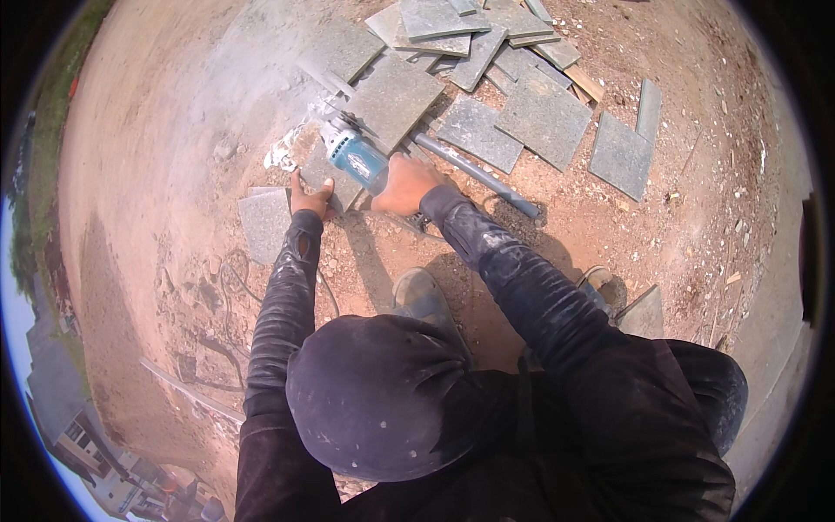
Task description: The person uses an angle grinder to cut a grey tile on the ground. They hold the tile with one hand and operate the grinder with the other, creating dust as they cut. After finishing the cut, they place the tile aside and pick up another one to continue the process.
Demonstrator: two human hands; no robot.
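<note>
My right hand (407,184) is wrapped round the rear of a teal angle grinder (357,160). The grinder's head points up and left, at the edge of a grey stone tile (393,97); pale dust blurs its disc. With thumb and fingers, my left hand (311,198) grips the near edge of a smaller grey tile piece (332,177), just left of the grinder. Beneath that hand, another tile piece (265,224) lies on the dirt. A grey pipe (478,175) rests on the ground right of my right hand.
Several grey tiles (544,109) lie heaped and scattered ahead and to the right. Dark cable (228,283) loops over the dirt at left. My boot (422,296) stands close behind the work. A pale strip (187,388) lies at lower left. Dust (252,65) hangs at upper left.
</note>
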